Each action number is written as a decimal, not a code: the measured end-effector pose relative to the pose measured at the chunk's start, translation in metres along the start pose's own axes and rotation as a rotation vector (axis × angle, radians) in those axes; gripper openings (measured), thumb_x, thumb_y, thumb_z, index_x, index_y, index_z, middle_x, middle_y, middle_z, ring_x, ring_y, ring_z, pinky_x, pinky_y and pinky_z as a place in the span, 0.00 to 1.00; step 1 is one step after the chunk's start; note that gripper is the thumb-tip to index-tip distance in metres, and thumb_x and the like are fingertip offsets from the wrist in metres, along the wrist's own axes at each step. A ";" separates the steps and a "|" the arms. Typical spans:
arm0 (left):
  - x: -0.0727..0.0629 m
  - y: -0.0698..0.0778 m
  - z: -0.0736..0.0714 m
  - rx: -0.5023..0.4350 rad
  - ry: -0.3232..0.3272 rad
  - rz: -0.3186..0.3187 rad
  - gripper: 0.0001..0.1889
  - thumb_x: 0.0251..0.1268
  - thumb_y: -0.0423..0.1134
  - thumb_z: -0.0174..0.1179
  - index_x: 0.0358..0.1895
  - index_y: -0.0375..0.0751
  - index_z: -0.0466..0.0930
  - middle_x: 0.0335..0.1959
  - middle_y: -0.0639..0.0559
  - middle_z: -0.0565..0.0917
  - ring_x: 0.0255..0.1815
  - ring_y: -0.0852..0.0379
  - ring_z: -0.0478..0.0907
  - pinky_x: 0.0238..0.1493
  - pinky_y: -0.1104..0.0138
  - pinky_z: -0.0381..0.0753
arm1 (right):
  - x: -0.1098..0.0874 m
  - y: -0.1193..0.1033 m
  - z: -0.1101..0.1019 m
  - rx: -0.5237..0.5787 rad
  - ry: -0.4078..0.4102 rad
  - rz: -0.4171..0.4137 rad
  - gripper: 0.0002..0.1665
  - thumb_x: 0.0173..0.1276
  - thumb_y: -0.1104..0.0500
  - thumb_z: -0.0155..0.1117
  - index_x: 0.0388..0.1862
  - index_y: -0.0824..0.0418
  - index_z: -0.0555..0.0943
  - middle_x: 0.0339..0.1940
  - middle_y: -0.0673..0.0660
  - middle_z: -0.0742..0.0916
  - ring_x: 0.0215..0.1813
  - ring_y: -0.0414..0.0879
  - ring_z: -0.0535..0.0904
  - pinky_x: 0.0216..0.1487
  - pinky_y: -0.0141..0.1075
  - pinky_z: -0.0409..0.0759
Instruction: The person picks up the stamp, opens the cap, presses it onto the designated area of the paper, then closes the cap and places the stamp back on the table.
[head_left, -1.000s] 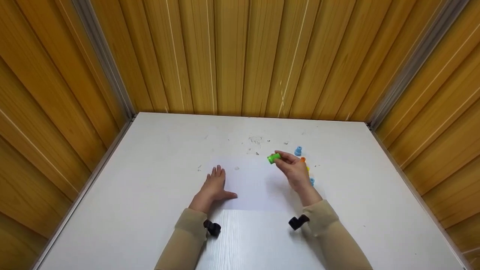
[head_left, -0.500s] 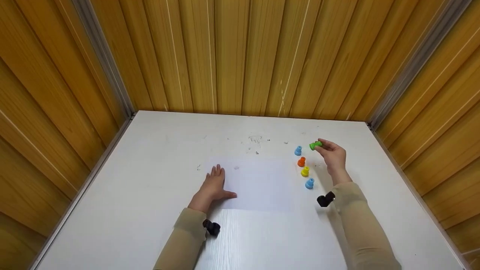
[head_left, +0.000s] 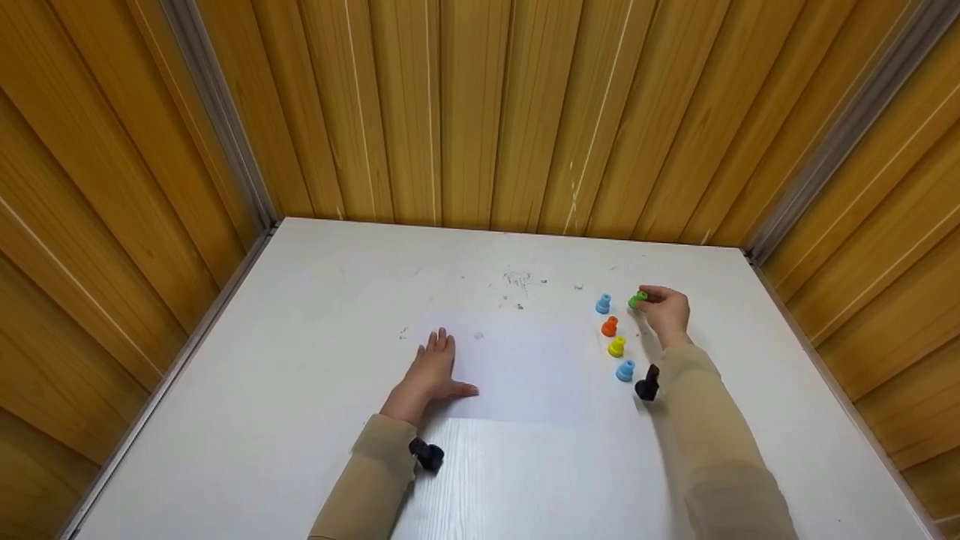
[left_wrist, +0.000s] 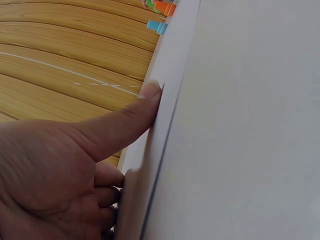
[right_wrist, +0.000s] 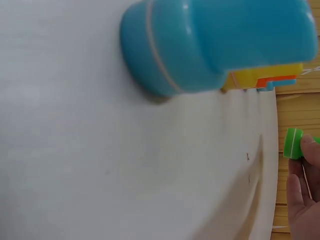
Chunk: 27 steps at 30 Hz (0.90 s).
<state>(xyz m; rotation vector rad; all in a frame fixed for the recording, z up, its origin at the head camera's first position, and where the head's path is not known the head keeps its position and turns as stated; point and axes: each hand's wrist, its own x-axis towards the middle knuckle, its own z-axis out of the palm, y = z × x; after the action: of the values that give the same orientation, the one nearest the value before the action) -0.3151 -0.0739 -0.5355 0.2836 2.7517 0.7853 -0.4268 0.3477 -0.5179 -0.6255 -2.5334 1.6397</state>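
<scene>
My right hand (head_left: 667, 313) pinches a small green stamp (head_left: 637, 301) between thumb and fingers at the back right, close over the table. In the right wrist view the green stamp (right_wrist: 292, 143) has a wide round base and a narrower grip. To its left stands a blue stamp (head_left: 603, 304), followed nearer by an orange stamp (head_left: 610, 326), a yellow stamp (head_left: 616, 346) and a second blue stamp (head_left: 625, 370), all upright. My left hand (head_left: 431, 373) rests with fingers straight and thumb spread on the left part of a white paper sheet (head_left: 517, 382).
The white table (head_left: 247, 375) carries small dark scuffs (head_left: 517, 279) beyond the paper. Wood-patterned panels (head_left: 465, 112) close in the back and both sides. A black wrist camera (head_left: 427, 455) sits at the left cuff, another wrist camera (head_left: 648, 384) at the right.
My right hand has carried the green stamp from above the paper to the right, past the row, and then lowered it beside the far blue stamp. The left hand has stayed in place.
</scene>
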 end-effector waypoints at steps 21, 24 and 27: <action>0.000 0.003 0.000 -0.009 0.014 -0.026 0.60 0.56 0.55 0.77 0.81 0.27 0.48 0.85 0.32 0.45 0.87 0.38 0.39 0.87 0.48 0.42 | -0.004 0.011 0.007 0.197 -0.045 0.091 0.33 0.74 0.71 0.61 0.76 0.54 0.72 0.76 0.60 0.74 0.77 0.53 0.70 0.77 0.41 0.71; -0.001 0.003 0.000 -0.002 0.018 -0.026 0.60 0.55 0.55 0.77 0.81 0.27 0.48 0.85 0.32 0.45 0.87 0.38 0.40 0.87 0.48 0.42 | -0.004 0.010 0.005 0.171 -0.012 0.066 0.33 0.75 0.69 0.61 0.77 0.55 0.71 0.76 0.59 0.75 0.77 0.53 0.71 0.78 0.40 0.71; 0.000 0.002 0.001 0.000 0.016 -0.027 0.61 0.55 0.55 0.77 0.81 0.27 0.48 0.85 0.32 0.45 0.87 0.38 0.39 0.87 0.48 0.42 | -0.006 0.007 0.000 0.183 0.059 0.037 0.31 0.75 0.64 0.64 0.75 0.57 0.73 0.75 0.58 0.78 0.76 0.51 0.73 0.77 0.38 0.72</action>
<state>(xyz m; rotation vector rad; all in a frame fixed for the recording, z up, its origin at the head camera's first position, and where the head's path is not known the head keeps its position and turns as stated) -0.3145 -0.0715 -0.5350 0.2405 2.7642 0.7841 -0.4189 0.3482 -0.5229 -0.6956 -2.3103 1.8102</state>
